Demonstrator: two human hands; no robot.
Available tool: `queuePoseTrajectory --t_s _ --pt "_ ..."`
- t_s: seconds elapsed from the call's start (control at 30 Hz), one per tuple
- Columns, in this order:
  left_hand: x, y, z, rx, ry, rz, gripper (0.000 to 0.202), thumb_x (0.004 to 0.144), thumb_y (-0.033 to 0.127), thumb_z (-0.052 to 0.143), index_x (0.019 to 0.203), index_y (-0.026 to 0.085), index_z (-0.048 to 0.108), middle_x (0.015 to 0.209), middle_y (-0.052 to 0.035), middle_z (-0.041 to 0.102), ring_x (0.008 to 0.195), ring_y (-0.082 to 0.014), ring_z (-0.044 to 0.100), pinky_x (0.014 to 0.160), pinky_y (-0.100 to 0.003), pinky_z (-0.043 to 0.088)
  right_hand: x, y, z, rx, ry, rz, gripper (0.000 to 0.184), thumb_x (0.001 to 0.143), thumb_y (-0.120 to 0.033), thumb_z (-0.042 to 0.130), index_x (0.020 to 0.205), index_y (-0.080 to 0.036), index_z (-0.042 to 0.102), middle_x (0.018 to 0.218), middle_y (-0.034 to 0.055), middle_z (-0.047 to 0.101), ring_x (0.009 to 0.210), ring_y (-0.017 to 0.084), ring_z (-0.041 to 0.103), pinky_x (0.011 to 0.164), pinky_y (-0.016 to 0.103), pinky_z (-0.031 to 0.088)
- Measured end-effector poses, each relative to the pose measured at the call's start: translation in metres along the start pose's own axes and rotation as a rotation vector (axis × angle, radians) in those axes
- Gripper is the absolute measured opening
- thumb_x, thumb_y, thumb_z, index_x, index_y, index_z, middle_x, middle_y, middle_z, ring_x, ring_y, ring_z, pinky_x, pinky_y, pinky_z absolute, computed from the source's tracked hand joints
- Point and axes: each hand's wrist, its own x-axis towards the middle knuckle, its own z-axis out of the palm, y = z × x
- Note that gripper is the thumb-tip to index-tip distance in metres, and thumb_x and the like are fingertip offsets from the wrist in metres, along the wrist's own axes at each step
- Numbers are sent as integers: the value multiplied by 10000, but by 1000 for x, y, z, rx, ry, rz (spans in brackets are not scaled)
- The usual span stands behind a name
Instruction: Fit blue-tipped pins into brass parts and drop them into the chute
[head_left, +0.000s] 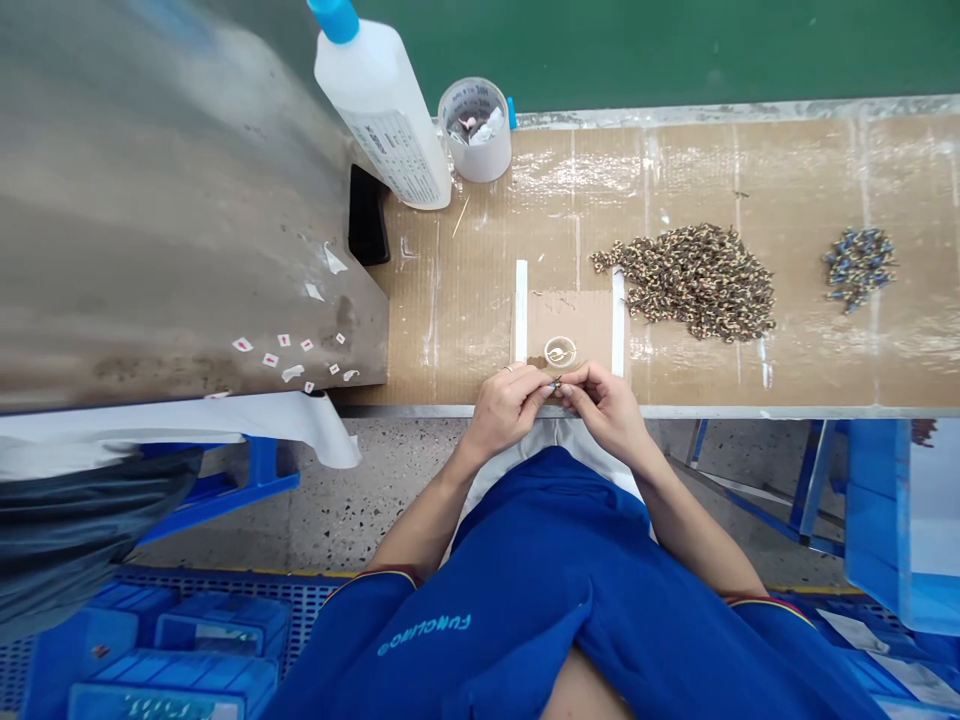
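Left hand (508, 408) and right hand (606, 408), fingers pinching a tiny dark piece (556, 384), seem mid-job; large brown-gold heap (701, 284), small blue heap (857, 266), finished share unclear.

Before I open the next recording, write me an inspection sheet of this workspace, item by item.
Surface: cardboard-covered bench; metal surface at left.
Job's things: small part, too tiny to identify; round dish beyond it; brownish pile and smaller bluish pile to the right.
Clutter: white bottle, round container holding scraps, thin stick, red-marked labels.
Hands: left hand and right hand pinch the small part together.
Cables: nothing seen.
Surroundings: blue crates on both sides.
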Motion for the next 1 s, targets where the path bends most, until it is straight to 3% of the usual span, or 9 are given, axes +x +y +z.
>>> queuePoseTrajectory --t_s 0.2,0.4,0.8,1.0 --pt "1 3 -5 -105 -28 -35 280 1048 315 479 925 165 681 759 -33 678 734 -162 579 690 -282 445 -2 -1 -2 46 -4 10 309 879 -524 679 849 -223 617 728 13 679 668 157 643 648 303 543" --pt "0 2 -4 -89 -17 -29 301 1050 331 478 945 155 699 760 -39 682 725 -161 579 694 -281 448 -3 1 -1 66 4 -2 300 883 -518 683 857 -225 629 732 15 678 674 158 646 645 300 547" --pt "0 -3 -2 -65 -35 9 361 1049 328 454 833 168 696 716 -36 679 691 -162 555 680 -287 439 -4 4 -6 13 -40 -42 265 910 -474 659 854 -216 632 777 26 683 702 161 643 661 302 527" --pt "1 -5 0 -50 -46 7 348 1031 288 471 806 175 711 721 -33 705 662 -155 567 671 -285 451 -4 8 -4 -43 -1 -61 269 914 -467 644 806 -222 614 726 22 682 670 164 648 627 300 508"
